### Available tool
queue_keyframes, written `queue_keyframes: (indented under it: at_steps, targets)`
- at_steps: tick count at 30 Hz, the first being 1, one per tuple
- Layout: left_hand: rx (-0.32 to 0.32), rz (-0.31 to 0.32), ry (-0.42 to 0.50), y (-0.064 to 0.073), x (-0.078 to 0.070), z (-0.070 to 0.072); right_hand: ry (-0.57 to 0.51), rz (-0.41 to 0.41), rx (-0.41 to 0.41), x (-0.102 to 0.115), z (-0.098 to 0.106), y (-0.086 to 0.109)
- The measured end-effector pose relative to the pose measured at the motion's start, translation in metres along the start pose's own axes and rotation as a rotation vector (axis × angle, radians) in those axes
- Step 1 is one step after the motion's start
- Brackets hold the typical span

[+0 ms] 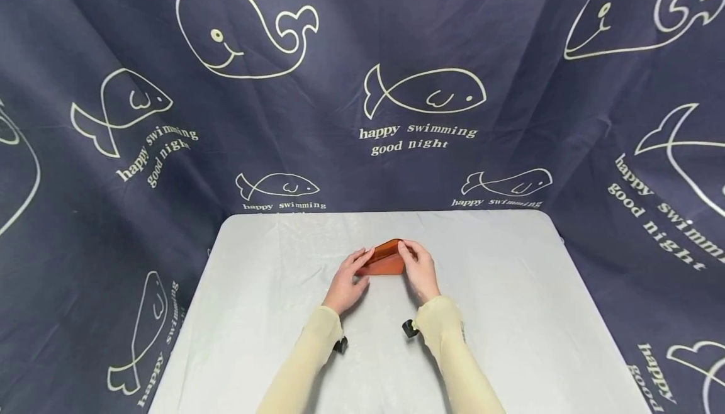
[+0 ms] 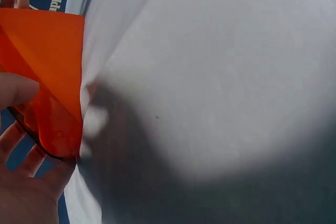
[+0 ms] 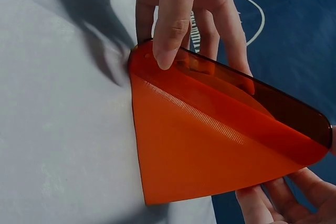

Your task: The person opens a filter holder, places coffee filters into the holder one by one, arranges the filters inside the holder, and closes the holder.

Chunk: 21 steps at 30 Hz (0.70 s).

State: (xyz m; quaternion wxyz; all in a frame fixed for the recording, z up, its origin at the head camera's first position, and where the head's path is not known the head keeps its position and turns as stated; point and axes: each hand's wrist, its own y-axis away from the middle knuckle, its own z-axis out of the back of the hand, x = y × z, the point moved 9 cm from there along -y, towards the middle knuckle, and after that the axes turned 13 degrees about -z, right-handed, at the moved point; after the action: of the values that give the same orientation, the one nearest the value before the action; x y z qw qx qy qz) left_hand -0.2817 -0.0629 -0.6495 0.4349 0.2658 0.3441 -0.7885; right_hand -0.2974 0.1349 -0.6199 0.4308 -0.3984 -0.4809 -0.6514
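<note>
Both hands hold an orange, see-through plastic piece [image 1: 385, 265] above the far middle of the table; its exact kind I cannot tell. In the right wrist view the piece [image 3: 189, 150] is wedge-like, with a flat orange face, a line of fine ridges and a darker, rounded wall along its far side. My left hand [image 1: 347, 285] grips its left end, thumb [image 2: 18, 90] on the orange inner side and fingers behind the dark edge. At the right end my right hand [image 1: 419, 269] pinches the far corner, its fingers [image 3: 257, 203] bent at the lower edge.
A white-covered table [image 1: 255, 313] with rounded corners lies beneath. Dark blue curtains [image 1: 340, 36] with white whale and fish drawings hang behind and at both sides. Small black devices [image 1: 409, 329] sit at the wrists, by the cream sleeves [image 1: 303, 357].
</note>
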Motion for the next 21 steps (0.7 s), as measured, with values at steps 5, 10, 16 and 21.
queue_keyframes:
  at_steps: [5, 10, 16, 21]
  targets:
    - [0.011, 0.028, 0.017, 0.0054, 0.0033, -0.0006, 0.019, -0.001, -0.01, -0.0016, -0.0034, 0.0012]
    - [0.014, 0.034, 0.017, 0.0075, 0.006, -0.0023, 0.017, 0.011, -0.014, -0.002, -0.0039, 0.0021]
    - [0.033, 0.019, -0.016, 0.0108, 0.0088, -0.0059, 0.007, -0.001, -0.013, -0.005, -0.0041, 0.004]
    - [0.05, 0.001, -0.044, 0.0103, 0.0083, -0.005, 0.016, -0.004, -0.009, -0.0042, -0.005, 0.0049]
